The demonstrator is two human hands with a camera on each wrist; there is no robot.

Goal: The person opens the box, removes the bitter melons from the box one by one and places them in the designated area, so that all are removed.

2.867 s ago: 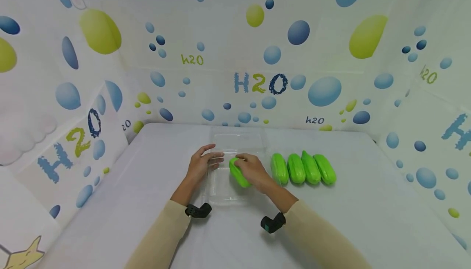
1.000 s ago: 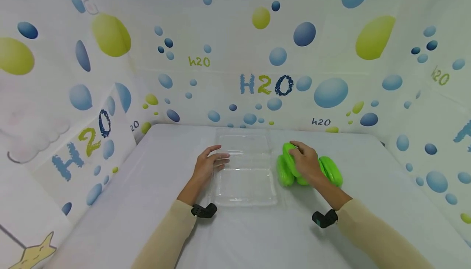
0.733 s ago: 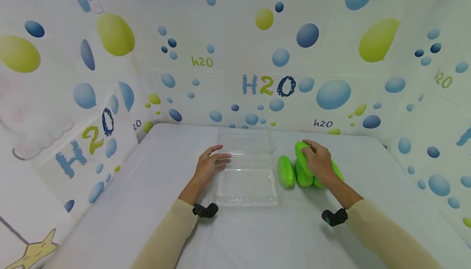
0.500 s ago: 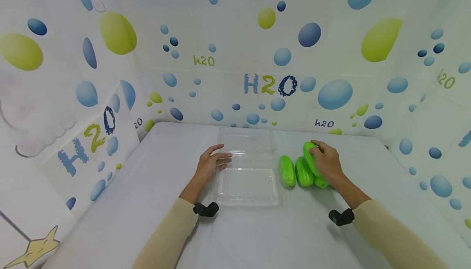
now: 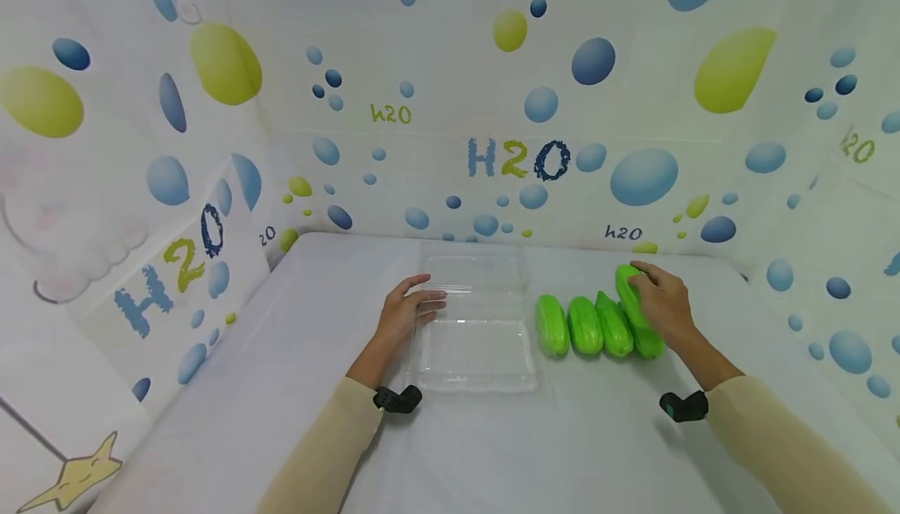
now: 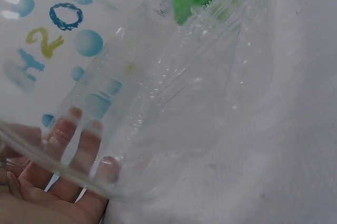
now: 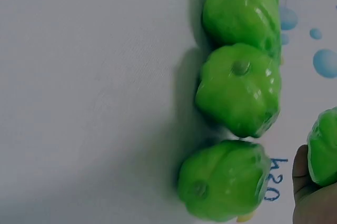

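My right hand (image 5: 668, 303) grips a ribbed green vegetable (image 5: 627, 280), shaped like a short, fat cucumber, with the thumb along its side. It is tilted over the right end of a row of several like ones, partly covering the last vegetable (image 5: 650, 344). In the right wrist view, the held vegetable (image 7: 324, 148) shows at the right edge. My left hand (image 5: 402, 312) rests at the left side of a clear plastic clamshell container (image 5: 474, 383), fingers extended. In the left wrist view the fingers (image 6: 87, 148) show through the clear plastic.
The row's leftmost vegetable (image 5: 552, 326) lies just right of the container. The container's raised lid (image 5: 474, 268) stands at the far side. A white cloth covers the table (image 5: 562, 451). A printed curtain (image 5: 436, 53) hangs behind and at both sides.
My right hand has carried the green vegetable rightward, from above the container, across the row, to the row's right end. The left hand keeps its place by the container. The view has shifted slightly.
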